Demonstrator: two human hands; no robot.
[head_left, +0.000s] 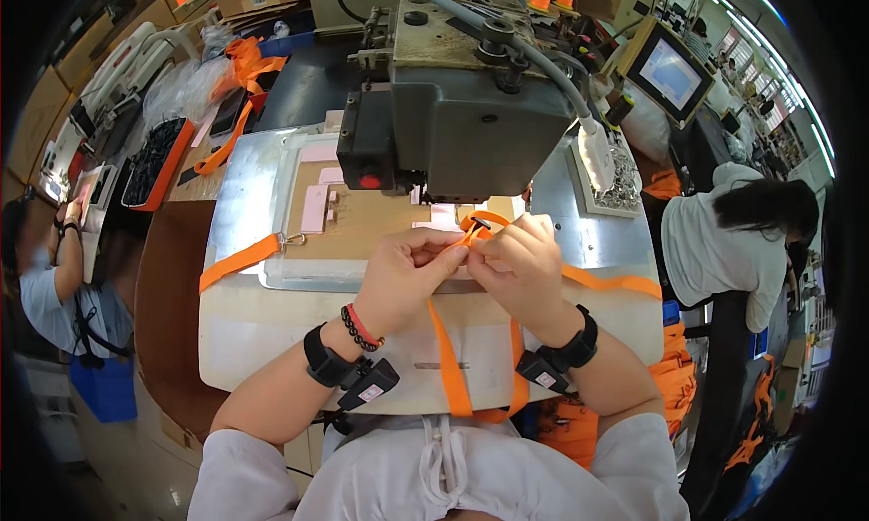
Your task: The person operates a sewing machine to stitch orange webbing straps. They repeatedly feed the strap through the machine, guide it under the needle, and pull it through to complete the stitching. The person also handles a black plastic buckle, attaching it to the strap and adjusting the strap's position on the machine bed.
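Close together, just in front of the sewing machine head (475, 123), my two hands meet over an orange webbing strap (444, 358). My left hand (407, 272) pinches the strap between thumb and fingers. Opposite it, my right hand (525, 267) is closed on the same strap, beside a small black buckle (481, 221) on its loop. Part of the strap hangs in a loop over the table's front edge. At the left lies a strap end with a metal snap hook (294, 239); an orange length also runs out to the right. Whether these pieces join is hidden by my hands.
Under the machine sits a clamp plate (312, 266) with pink blocks. An orange-red bin (163, 163) of black parts stands left, a tray (608, 172) of metal hooks right. A screen (670, 73) is beyond. People sit at both sides, one in a white top (724, 236).
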